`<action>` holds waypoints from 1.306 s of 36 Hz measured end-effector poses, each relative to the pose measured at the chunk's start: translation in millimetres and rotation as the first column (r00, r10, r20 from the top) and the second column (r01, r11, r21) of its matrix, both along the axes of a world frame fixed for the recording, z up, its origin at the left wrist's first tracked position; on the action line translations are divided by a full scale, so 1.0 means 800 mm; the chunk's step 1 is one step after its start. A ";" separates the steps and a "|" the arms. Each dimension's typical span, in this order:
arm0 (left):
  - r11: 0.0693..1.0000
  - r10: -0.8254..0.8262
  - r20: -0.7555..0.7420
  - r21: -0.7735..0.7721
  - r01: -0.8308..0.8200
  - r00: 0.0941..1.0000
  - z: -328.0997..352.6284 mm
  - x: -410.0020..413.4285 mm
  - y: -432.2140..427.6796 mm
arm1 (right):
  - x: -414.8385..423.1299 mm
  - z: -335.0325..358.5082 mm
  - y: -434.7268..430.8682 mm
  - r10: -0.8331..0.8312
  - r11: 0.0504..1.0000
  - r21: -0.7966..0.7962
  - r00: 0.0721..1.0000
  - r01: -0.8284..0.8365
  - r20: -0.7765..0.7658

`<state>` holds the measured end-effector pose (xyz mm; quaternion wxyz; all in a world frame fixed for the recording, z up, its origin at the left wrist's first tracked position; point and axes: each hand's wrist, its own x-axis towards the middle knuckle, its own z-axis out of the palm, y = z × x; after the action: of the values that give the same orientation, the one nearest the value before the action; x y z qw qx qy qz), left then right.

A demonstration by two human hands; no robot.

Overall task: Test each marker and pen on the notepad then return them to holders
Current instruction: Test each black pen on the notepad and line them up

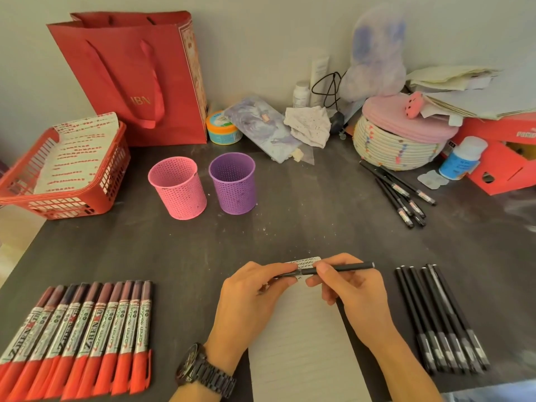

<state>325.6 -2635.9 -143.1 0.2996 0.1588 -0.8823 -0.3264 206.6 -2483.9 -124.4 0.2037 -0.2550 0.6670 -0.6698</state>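
Observation:
A black pen (345,267) lies level above the top of the white notepad (304,343), held between both hands. My right hand (352,288) grips its barrel. My left hand (255,291) pinches its cap end, just left of the right fingers. Small scribbles mark the notepad's top edge. A row of red-capped markers (78,338) lies at the front left. Several black pens (441,320) lie side by side at the front right. A pink holder (177,188) and a purple holder (232,183) stand upright at mid table, with nothing seen inside.
More black pens (400,192) lie loose at the right, below a woven basket with a pink lid (400,140). A red plastic basket (66,172) and a red paper bag (136,79) stand at the back left. Jars, a blue bottle (461,158) and an orange box crowd the back.

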 end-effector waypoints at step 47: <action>0.991 0.059 0.244 -0.129 -0.028 0.968 -0.011 -0.005 -0.002 | -0.115 0.056 0.238 0.129 0.410 0.909 0.982 0.071 -0.136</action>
<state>321.7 -2637.1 -151.6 0.2037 0.1986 -0.9278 -0.2414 114.9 -2293.1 -79.2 0.2583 -0.1759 0.9346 -0.1700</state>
